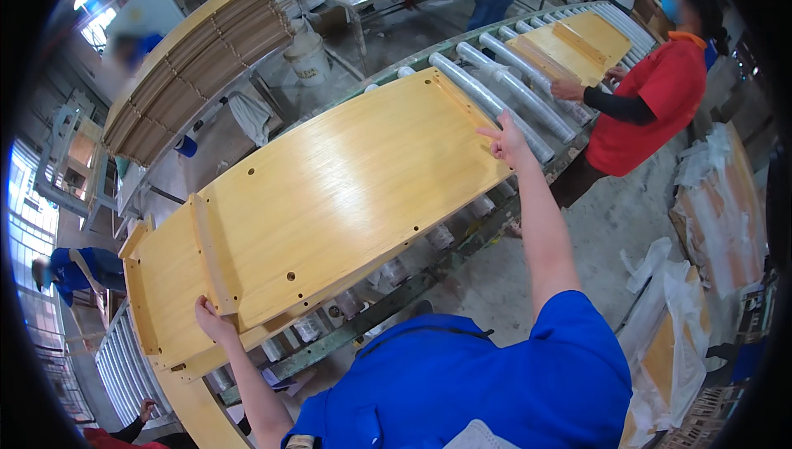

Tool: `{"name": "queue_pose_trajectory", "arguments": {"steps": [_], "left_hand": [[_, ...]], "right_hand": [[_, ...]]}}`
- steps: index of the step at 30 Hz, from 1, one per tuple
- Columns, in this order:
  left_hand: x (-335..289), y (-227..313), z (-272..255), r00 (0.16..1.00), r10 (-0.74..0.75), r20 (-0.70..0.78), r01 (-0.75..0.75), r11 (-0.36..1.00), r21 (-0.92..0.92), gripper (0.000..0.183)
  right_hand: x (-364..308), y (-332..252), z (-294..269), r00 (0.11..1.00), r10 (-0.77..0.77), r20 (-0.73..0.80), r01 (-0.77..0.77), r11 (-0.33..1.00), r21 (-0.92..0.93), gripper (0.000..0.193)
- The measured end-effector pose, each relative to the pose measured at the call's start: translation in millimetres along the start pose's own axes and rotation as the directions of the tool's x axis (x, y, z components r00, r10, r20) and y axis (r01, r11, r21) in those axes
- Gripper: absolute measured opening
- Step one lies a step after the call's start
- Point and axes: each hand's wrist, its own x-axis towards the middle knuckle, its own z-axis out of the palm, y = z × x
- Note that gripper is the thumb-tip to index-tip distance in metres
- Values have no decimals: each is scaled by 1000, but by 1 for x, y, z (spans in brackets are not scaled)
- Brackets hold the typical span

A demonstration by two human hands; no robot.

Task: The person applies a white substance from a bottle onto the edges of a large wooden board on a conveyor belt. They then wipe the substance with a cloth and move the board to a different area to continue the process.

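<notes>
Head view, insp. note: my L arm reaches fwd from the lower edge, elbow bent, w/ L hand (216, 323) at the near edge of the large yellow wood panel (330, 193), just beside the near end of the raised crosspiece (211, 255). L fingers bent at the edge; cannot tell if they pinch it, as part of the grip is hidden.

R arm extends nearly straight, fwd and up; R hand (506, 144) is at the panel's R end. R thumb and forefinger spread apart, other fingers curled; contact w/ panel unclear.

Panel lies flat betw. my hands, long side twd me, on the roller conveyor (472, 91), R end near bare rollers. Co-worker in red shirt (652, 107) stands to R, hands at a smaller yellow panel (590, 41) on same conveyor.
</notes>
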Motion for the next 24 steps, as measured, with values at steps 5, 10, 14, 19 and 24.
{"name": "queue_pose_trajectory", "arguments": {"steps": [5,10,14,19,24], "left_hand": [[-6,15,19,999,36,0,-36,999,-41,23],[-6,20,14,1000,2,18,0,995,-95,22],[-5,25,30,994,-67,85,90,950,-300,23],[-13,30,27,973,229,40,-232,951,206,22],[-14,30,18,974,219,61,-227,947,228,19]], "right_hand": [[7,-8,-20,905,-348,-244,-11,554,-832,71],[21,-4,-9,945,-319,-78,21,296,-955,67],[23,-15,-24,869,-436,-235,-90,328,-940,64],[25,-3,-20,898,-341,-278,-196,256,-947,64],[44,-6,-39,894,-329,-304,-178,362,-915,63]]}}
